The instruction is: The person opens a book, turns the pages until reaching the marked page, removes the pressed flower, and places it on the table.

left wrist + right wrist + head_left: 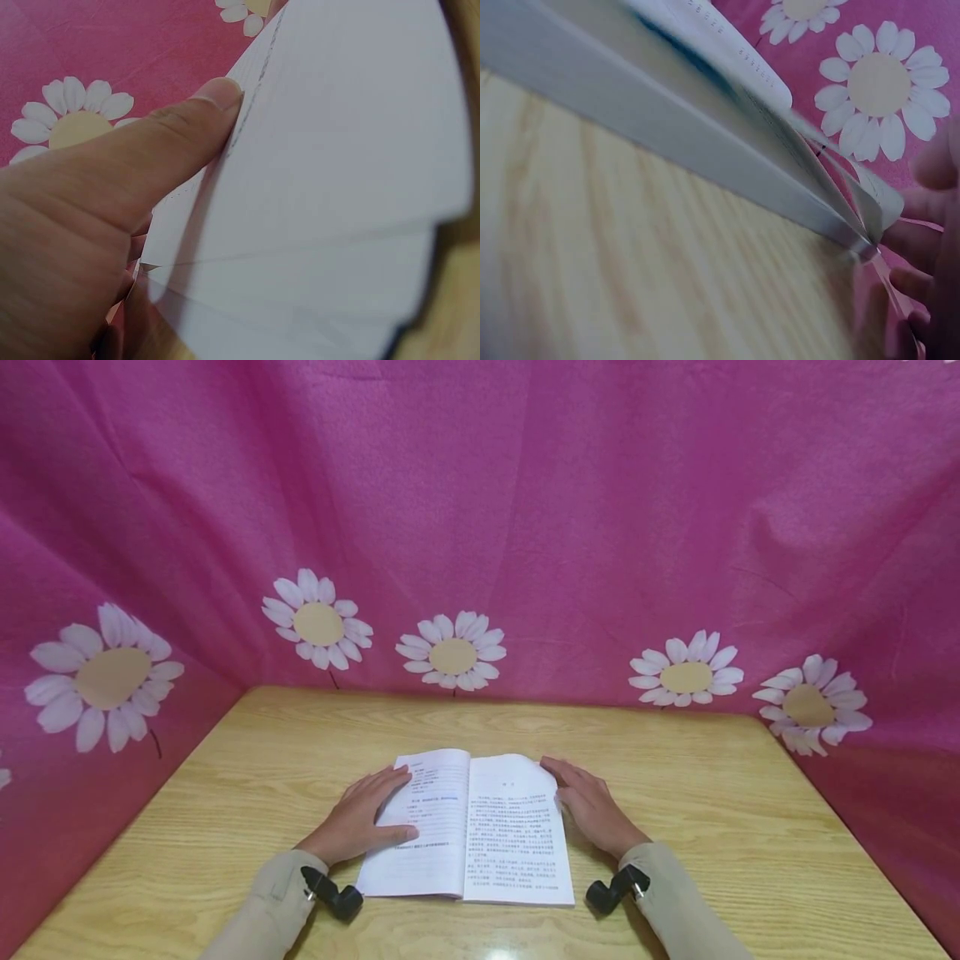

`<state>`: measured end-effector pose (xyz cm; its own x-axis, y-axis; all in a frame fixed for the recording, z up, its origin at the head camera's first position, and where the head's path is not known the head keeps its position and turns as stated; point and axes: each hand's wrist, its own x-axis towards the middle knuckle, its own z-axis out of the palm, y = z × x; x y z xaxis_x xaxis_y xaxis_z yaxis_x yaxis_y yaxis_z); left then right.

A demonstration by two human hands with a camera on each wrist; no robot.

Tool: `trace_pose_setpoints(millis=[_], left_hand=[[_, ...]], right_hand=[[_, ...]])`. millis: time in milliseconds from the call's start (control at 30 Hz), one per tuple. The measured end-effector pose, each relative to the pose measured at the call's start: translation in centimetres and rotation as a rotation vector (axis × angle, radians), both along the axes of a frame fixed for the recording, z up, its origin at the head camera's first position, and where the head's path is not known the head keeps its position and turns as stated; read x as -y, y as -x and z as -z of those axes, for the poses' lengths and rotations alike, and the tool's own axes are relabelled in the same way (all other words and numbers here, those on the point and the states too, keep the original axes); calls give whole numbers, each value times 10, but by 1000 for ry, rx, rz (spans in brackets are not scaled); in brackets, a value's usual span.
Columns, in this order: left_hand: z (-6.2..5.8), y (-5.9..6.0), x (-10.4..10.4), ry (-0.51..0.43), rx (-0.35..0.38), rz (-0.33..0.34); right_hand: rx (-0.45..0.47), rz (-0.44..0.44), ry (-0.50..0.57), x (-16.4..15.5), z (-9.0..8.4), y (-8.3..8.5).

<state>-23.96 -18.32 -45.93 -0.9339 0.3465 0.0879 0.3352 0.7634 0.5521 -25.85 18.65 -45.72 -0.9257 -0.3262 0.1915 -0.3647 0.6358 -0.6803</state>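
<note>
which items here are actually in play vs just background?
In play:
- open book, flat on the wooden table
- left hand, thumb pressing the left page
- right hand, fingers at the upper right page corner, which is lifted a little

Background:
- pink daisy-print cloth behind and beside the table

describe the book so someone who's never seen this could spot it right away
On the wooden table ringed by pink daisy cloth, look near the front edge, between the left hand and right hand. The open book is the only white, printed thing there.
</note>
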Motion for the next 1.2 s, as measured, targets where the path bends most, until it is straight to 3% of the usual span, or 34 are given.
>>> trace_pose_setpoints(millis=[233, 767, 1000, 1200], left_hand=[[-1, -1, 0, -5, 3, 1], [0, -1, 0, -14, -14, 15], [-2, 1, 0, -9, -23, 24], [3, 0, 0, -8, -15, 14]], right_hand=[[-41, -42, 11, -1, -2, -1], [-18, -15, 78, -3, 2, 1], [-118, -50, 68, -2, 3, 5], [-86, -44, 25, -5, 4, 3]])
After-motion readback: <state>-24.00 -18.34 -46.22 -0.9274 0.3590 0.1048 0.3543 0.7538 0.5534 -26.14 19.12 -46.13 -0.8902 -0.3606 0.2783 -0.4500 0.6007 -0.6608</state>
